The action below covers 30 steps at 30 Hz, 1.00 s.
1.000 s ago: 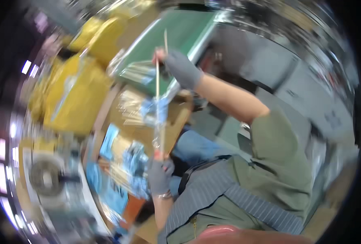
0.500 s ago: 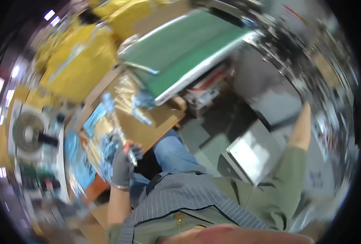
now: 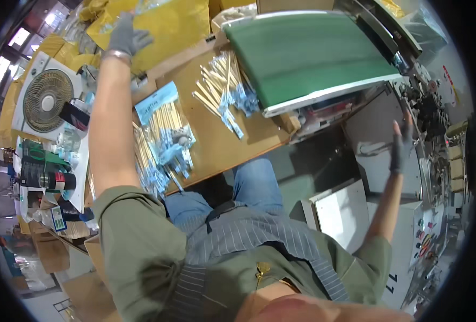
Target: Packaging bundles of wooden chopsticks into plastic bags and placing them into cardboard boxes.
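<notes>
My left hand (image 3: 128, 38), in a grey fingerless glove, reaches far forward over a large yellow sack (image 3: 168, 37). Its fingers are spread with nothing seen in them; whether it touches the sack I cannot tell. On the right, my right hand (image 3: 402, 144), gloved the same way, is raised beside the machine (image 3: 436, 107), fingers stretched out. Between my arms stands a cardboard tray (image 3: 216, 161). On it lie a loose pile of thin pale sticks in clear-and-blue wrappers (image 3: 222, 86) and a clear blue-topped bag (image 3: 160, 102) over more wrapped sticks.
A green conveyor belt (image 3: 307, 53) with a metal edge ends just beyond the tray. On the left are a fan (image 3: 47, 99), a phone (image 3: 75, 114) and a dark jar (image 3: 60, 181). A white-topped box (image 3: 342, 212) and a grey cabinet (image 3: 399, 241) stand at the right.
My left hand has let go of a thin clear-and-blue packet and swung forward from the tray to the yellow sack. The view has turned, and my right hand now shows more plainly.
</notes>
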### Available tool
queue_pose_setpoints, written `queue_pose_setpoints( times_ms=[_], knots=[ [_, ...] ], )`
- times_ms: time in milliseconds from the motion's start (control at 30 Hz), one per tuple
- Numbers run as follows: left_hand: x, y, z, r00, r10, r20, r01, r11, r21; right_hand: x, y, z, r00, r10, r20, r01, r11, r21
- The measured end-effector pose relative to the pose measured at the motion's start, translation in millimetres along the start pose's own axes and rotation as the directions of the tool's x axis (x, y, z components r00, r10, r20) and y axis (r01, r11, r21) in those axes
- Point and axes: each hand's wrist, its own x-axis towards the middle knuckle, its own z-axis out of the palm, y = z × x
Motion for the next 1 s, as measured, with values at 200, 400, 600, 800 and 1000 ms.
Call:
queue_pose_setpoints(
  times_ms=[200, 400, 600, 800, 1000],
  knots=[
    [-119, -207, -94, 0.822, -0.239, 0.517, 0.330, 0.940, -0.090, -46, -190, 278, 0.814, -0.257, 0.521, 0.164, 0.962, 0.219],
    [-149, -220, -290, 0.926, 0.131, -0.355, 0.014, 0.925, 0.380, -10, -110, 480, 0.812, -0.037, 0.583, 0.396, 0.769, -0.502],
    [-151, -274, -523, 0.802, 0.499, -0.329, 0.342, 0.069, 0.937, 34, -14, 512, 0.716, 0.242, 0.654, 0.050, 0.918, -0.394],
    [-123, -264, -525, 0.870, 0.163, -0.465, 0.468, 0.027, 0.884, 31, 8, 498, 0.652, 0.284, 0.703, -0.002, 0.928, -0.373],
    [-140, -256, -528, 0.889, 0.265, -0.373, 0.414, -0.118, 0.903, 31, -1, 490, 0.701, 0.235, 0.674, 0.129, 0.887, -0.443]
  ],
)
